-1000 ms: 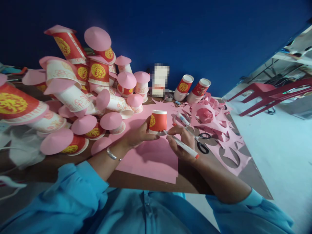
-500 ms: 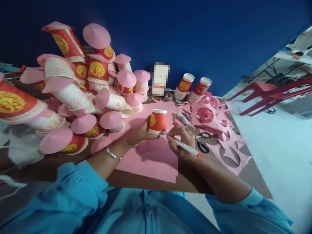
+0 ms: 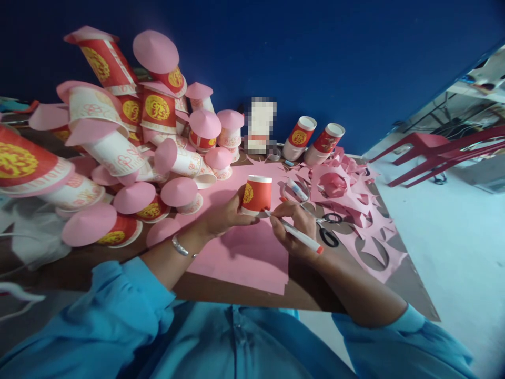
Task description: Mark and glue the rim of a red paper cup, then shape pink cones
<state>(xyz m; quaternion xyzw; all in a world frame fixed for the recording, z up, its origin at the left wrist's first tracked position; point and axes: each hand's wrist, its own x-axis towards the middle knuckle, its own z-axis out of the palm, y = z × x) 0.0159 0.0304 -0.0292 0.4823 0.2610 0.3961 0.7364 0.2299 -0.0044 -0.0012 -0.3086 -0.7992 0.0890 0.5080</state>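
Paper cup [image 3: 256,195], red with a gold emblem and a white base, upside down on a pink paper sheet [image 3: 244,252] at mid-frame, steadied from the left by the left hand [image 3: 224,215], fingers wrapped around its side. Right hand [image 3: 294,226] just right of the cup, fingers pinched on a white marker [image 3: 295,234] with an orange end cap, tip set against the cup's lower rim where that rim meets the sheet. Silver bracelet [image 3: 180,247] on the left wrist; bright blue sleeves [image 3: 118,295] across the lower frame. Brown worktop [image 3: 221,292] bare along the near edge under the sheet. Black-handled scissors [image 3: 327,231] right of the right hand, lying among pink paper offcuts [image 3: 366,252] with round holes cut out. Clear tape roll [image 3: 294,190] with a glue stick [image 3: 296,189] resting across it, just behind the right hand. Crumpled pink scraps [image 3: 335,181] heaped further back. Two more upturned cups [image 3: 311,142] leaning near the blue wall [image 3: 315,63] at upper centre. Big heap of finished cups with pink cone tops [image 3: 138,147] filling the left and upper left of the frame. Red plastic chair [image 3: 434,152] at the right edge.
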